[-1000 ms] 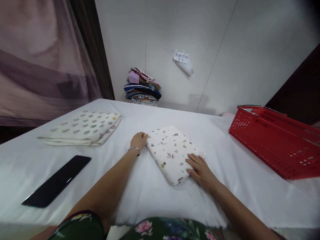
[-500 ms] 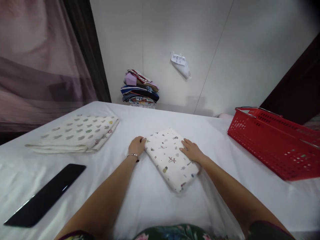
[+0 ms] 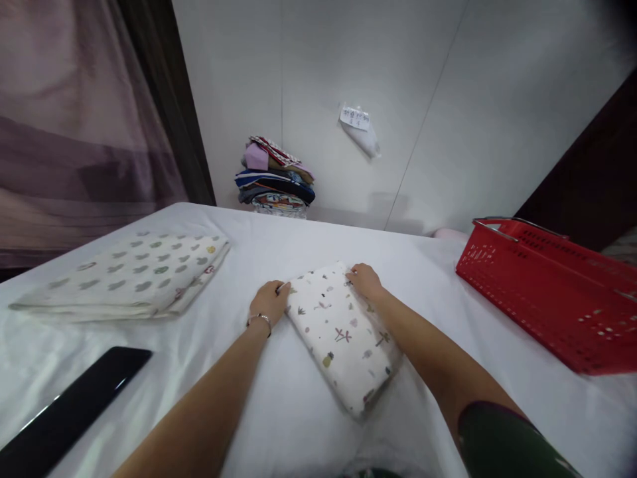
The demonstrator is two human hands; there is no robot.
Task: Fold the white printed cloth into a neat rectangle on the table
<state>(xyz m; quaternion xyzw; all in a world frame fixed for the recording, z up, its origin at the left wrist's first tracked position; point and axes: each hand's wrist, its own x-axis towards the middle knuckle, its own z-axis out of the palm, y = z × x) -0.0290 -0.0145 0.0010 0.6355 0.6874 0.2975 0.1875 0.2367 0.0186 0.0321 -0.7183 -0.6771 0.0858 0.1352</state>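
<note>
A folded white cloth (image 3: 333,338) printed with small palm trees, flamingos and a pineapple lies on the white-covered table, its near corner pointing at me. My left hand (image 3: 269,302), with a bracelet at the wrist, pinches the cloth's left corner between thumb and fingers. At the far right corner, my right hand (image 3: 365,281) has its fingers closed over the edge. Something sheer and crinkled, like clear plastic, shows dimly by the cloth's near right side, partly under my right forearm; I cannot tell exactly what it is.
On the left lie another folded cream cloth (image 3: 134,272) with grey motifs and a glossy black panel (image 3: 74,411). A red perforated basket (image 3: 542,292) stands at the right. Behind the table, a stack of folded fabrics (image 3: 276,176) rests against the wall (image 3: 318,60).
My right hand has moved from lying on the cloth's right side up to its far corner, and its fingers have closed there. The left hand stays on the left corner. My view has shifted slightly.
</note>
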